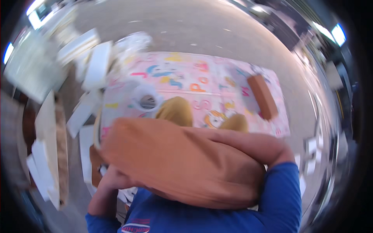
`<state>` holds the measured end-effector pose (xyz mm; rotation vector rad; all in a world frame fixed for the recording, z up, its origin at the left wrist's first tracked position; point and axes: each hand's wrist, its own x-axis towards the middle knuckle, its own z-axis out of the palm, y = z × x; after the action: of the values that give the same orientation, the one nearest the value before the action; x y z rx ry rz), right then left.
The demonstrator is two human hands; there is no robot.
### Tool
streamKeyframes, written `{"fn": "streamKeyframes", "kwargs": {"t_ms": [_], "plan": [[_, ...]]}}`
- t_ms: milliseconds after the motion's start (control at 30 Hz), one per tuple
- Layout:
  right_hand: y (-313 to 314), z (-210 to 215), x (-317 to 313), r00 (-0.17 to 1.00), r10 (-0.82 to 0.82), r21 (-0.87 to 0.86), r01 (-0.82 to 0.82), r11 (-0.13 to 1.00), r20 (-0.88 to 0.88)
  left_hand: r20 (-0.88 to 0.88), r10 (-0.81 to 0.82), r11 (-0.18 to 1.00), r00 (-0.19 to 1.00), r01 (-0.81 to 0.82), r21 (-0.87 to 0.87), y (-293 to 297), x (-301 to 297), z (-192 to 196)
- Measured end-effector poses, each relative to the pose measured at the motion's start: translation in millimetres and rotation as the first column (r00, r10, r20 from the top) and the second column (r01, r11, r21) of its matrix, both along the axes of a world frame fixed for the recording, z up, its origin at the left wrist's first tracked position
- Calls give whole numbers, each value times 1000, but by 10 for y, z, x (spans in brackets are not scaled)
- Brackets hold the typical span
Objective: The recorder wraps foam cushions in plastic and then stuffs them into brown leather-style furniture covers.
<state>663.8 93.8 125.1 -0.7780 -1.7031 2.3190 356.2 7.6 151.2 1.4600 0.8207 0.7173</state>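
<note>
While the picture is blurred, a big orange-brown cushion (182, 167) fills its lower middle, pressed against the chest of the person in the blue top (248, 217). Both bare forearms wrap it. The right arm runs across the cushion's upper right edge toward the middle, and its right hand (211, 134) lies against the fabric; whether the fingers are curled or flat cannot be told. The left arm comes up under the cushion's lower left corner, and the left hand (116, 176) is tucked against the underside there, its fingers hidden, so their grip cannot be told either. Beyond the cushion lies a pink mat (186, 77) printed with coloured letters and cartoon shapes, spread on a grey floor (186, 27). Two tan knees (175, 110) show just past the cushion's top edge, over the mat. A brown block (263, 97) rests on the mat's right part, well apart from the hands. A white ring-shaped thing (147, 99) sits on the mat near the left knee. White slabs (95, 64) and boards lie scattered along the mat's left side.
</note>
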Motion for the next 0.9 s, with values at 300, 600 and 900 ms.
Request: {"fn": "streamKeyframes", "kwargs": {"t_ms": [300, 600, 900], "plan": [[62, 447, 964, 982, -80, -362, 139, 922, 174, 269, 557, 777, 786, -608, 166, 37, 228, -643], [-492, 849, 1531, 942, -282, -409, 189, 893, -181, 195, 480, 857, 856, -504, 103, 246, 317, -460], [-992, 964, 1871, 997, -72, -520, 59, 852, -4, 151, 382, 922, 912, -388, 12, 127, 421, -537]]}}
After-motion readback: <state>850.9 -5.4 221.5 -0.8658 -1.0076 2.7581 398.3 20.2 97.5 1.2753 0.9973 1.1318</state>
